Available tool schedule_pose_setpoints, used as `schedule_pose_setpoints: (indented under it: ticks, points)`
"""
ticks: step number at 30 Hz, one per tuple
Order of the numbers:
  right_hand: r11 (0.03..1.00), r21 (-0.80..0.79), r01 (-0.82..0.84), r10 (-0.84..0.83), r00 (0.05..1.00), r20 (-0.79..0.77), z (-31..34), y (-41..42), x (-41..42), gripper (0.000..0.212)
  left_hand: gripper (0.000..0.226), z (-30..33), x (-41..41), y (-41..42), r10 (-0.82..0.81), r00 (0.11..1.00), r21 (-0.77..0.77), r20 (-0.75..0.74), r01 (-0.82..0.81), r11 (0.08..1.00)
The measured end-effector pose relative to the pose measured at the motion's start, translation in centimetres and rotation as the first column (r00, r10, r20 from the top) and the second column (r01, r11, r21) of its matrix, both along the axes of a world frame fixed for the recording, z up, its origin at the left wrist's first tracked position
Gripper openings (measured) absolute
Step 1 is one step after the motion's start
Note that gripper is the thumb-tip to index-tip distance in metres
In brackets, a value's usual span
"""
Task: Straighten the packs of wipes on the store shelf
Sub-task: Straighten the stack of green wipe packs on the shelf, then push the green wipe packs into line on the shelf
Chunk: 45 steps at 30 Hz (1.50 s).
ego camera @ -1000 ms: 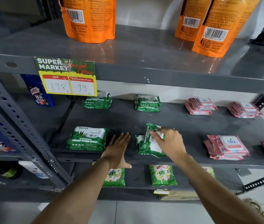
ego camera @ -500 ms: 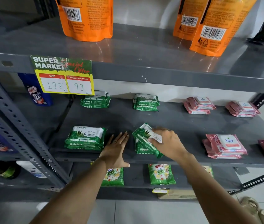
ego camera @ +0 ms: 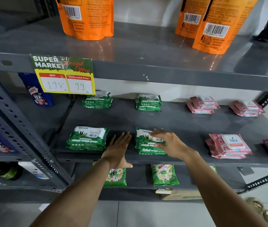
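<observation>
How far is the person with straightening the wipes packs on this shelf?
Roughly midway. Done: the front-left green stack and both rear green stacks sit square. In hand: the right hand lies on the front-middle green stack; the left hand rests flat beside it. Left: the front pink stack looks skewed.

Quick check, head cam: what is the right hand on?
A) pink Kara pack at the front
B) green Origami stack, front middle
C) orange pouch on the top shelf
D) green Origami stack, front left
B: the right hand lies over the front-middle green Origami stack, fingers spread across its top pack; the left hand rests flat on the bare shelf beside it, touching no pack.
</observation>
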State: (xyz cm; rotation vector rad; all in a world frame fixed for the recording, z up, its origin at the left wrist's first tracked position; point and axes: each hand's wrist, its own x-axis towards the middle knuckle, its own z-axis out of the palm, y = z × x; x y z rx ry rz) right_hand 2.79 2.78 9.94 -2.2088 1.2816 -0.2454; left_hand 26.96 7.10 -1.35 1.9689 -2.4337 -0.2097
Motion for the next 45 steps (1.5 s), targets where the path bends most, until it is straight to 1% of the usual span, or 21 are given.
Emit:
schedule_pose_setpoints:
  ticks: [4, 9, 17, 22, 30, 34, 37, 39, 41, 45]
  points:
    - [1.0, -0.001, -0.029, 0.029, 0.999, 0.016, -0.3, -0.1, -0.4, 0.054, 0.129, -0.1, 0.1, -0.1, 0.0, 1.0, -0.004, 0.005, 0.0, 1.0]
    - [0.999, -0.034, -0.021, 0.023, 0.999, 0.047, -0.6, 0.2, -0.6, 0.053, 0.129, -0.2, 0.1, -0.1, 0.001, 1.0, -0.001, 0.017, -0.001, 1.0]
    - [0.997, -0.073, -0.002, 0.004, 1.0, 0.022, -0.9, 0.3, -0.6, 0.052, 0.129, -0.2, 0.1, -0.1, -0.001, 1.0, -0.004, 0.015, 0.001, 1.0]
    - [0.998, -0.059, 0.013, -0.011, 0.999, 0.043, -0.9, 0.2, -0.8, 0.052, 0.127, -0.2, 0.1, -0.1, 0.0, 1.0, 0.001, 0.006, 0.0, 1.0]
    - [1.0, -0.025, -0.013, 0.014, 0.998, 0.058, -1.3, -0.5, -1.0, 0.051, 0.128, -0.2, 0.2, -0.1, -0.001, 1.0, -0.002, 0.001, 0.001, 1.0]
    - [1.0, 0.012, -0.024, 0.022, 0.994, 0.109, -1.5, -1.0, -1.7, 0.048, 0.127, -0.3, 0.2, -0.1, 0.003, 1.0, 0.012, -0.004, -0.003, 1.0]
    - [0.994, 0.086, 0.065, -0.082, 0.973, 0.214, -0.9, -1.8, -2.6, 0.042, 0.127, -0.3, 0.3, -0.1, 0.008, 1.0, 0.015, -0.004, -0.008, 1.0]
    - [0.989, 0.099, 0.109, -0.131, 0.957, 0.258, -0.5, -2.5, -3.2, 0.04, 0.128, -0.3, 0.3, -0.2, 0.012, 1.0, 0.015, 0.0, -0.012, 1.0]
    - [0.992, 0.076, 0.102, -0.118, 0.965, 0.233, -0.2, -2.8, -3.3, 0.041, 0.128, -0.3, 0.2, -0.1, 0.011, 1.0, 0.019, 0.007, -0.011, 1.0]
    - [0.997, 0.076, 0.007, -0.018, 0.99, 0.142, -0.2, -2.4, -2.4, 0.054, 0.128, -0.2, 0.2, 0.0, 0.008, 1.0, 0.016, 0.011, -0.008, 1.0]
